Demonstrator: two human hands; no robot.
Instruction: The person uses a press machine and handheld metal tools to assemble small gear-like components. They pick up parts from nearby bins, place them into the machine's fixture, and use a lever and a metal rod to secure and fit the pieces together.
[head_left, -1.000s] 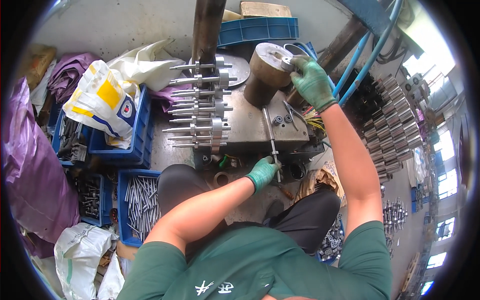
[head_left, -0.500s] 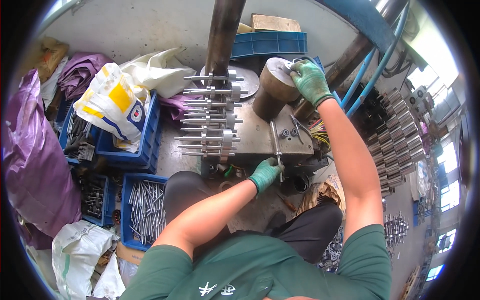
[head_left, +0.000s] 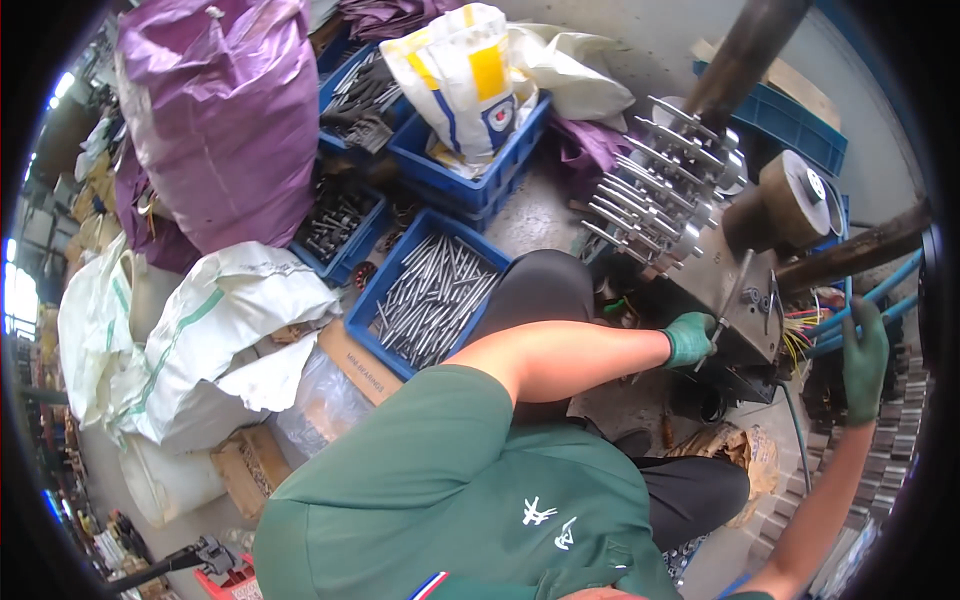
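My left hand [head_left: 690, 338], in a green glove, is closed around the lower part of a slim metal shaft [head_left: 738, 278] that leans against the edge of a steel block [head_left: 700, 285]. At the right, my gloved right hand [head_left: 864, 362] is raised beside the blue hoses [head_left: 905, 285], fingers stretched out and nothing visible in them. Two small dark rings [head_left: 757, 298] lie on the block near the shaft. Behind them stands a thick steel cylinder [head_left: 765, 212], with a light round piece [head_left: 816, 184] at its top.
Several shafts with round collars [head_left: 665, 190] are lined up left of the cylinder. A blue bin [head_left: 362, 330] of loose metal shafts stands by my left knee. Further left are a purple sack [head_left: 220, 130] and white sacks [head_left: 225, 330]. Thin coloured wires [head_left: 797, 325] stick out beside the block.
My view has swung, so the scene sits further right and tilted. My right hand has left the cylinder's top and moved to beside the hoses. My left hand still grips the shaft.
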